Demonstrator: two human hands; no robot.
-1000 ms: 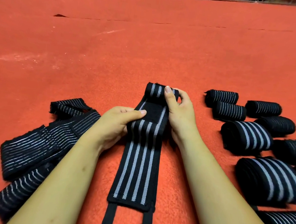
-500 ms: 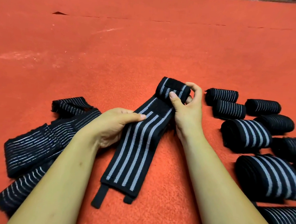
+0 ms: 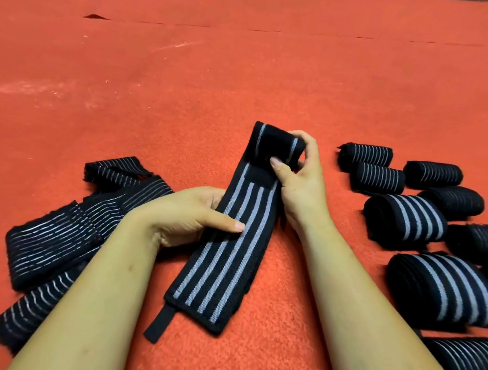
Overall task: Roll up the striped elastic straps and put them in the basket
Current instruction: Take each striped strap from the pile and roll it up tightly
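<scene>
A black strap with grey stripes lies lengthwise on the red carpet between my arms. Its far end is wound into a small roll. My right hand grips that roll, fingers over the top and thumb on the near side. My left hand pinches the strap's left edge at mid-length, thumb on top. A thin black tab sticks out of the near end. No basket is in view.
Several flat, unrolled striped straps are piled at the left. Several rolled straps lie in a cluster at the right, close to my right forearm. Open red carpet stretches ahead to a metal rail at the top edge.
The roll at the far end has grown thicker as my right hand turned it. The strap's near end slid away from me and to the left.
</scene>
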